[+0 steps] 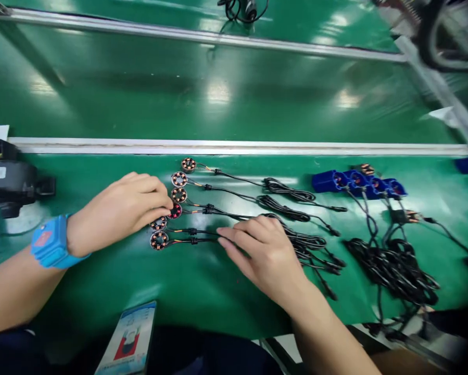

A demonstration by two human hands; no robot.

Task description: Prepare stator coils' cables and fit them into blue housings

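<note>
Several small round parts ringed with copper-coloured pieces lie in a rough column on the green bench, each with thin wires leading into a black cable. My left hand, with a blue band on its wrist, has its fingers closed at the edge of a reddish round part. That hand partly covers another round part just below. Thumb and fingers of my right hand pinch a thin black cable near the lower round parts. Bundled cable coils sit partly behind the right hand.
Blue housings with cables stand at the right, above a tangled black cable pile. A black device is at the left. A printed box lies at the near edge. A white rail runs behind.
</note>
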